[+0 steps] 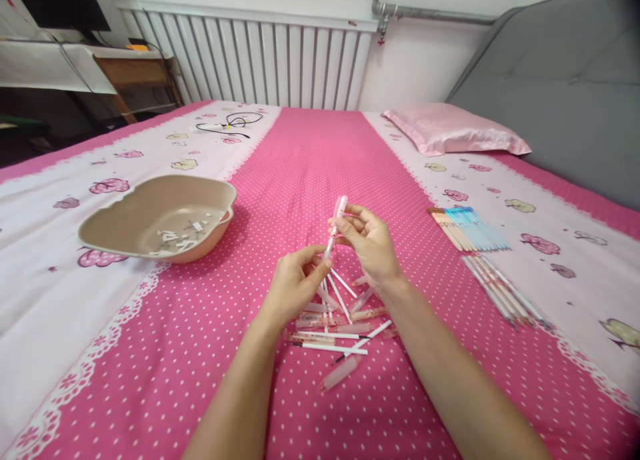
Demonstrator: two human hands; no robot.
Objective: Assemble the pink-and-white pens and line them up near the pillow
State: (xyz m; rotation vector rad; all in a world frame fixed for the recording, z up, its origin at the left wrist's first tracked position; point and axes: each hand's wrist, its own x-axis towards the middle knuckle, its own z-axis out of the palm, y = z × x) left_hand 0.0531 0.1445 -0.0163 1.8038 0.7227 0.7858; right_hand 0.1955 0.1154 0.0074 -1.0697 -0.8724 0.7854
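A pale pink, partly see-through pen stands tilted between my two hands, above a loose pile. My left hand is closed, pinching its lower end between thumb and fingers. Higher up, the fingers of my right hand are closed around the pen's upper part. Just below lie several white pen refills with dark tips, crossing one another. Among them are several pinkish clear pen barrels and caps, one pink cap piece being closest to me. My fingers cover parts of the held pen.
To the left sits a beige basin with small white scraps inside. On the right are rows of blue and peach pens and pale patterned pens. Farther off are a black cable, a pink pillow and a radiator.
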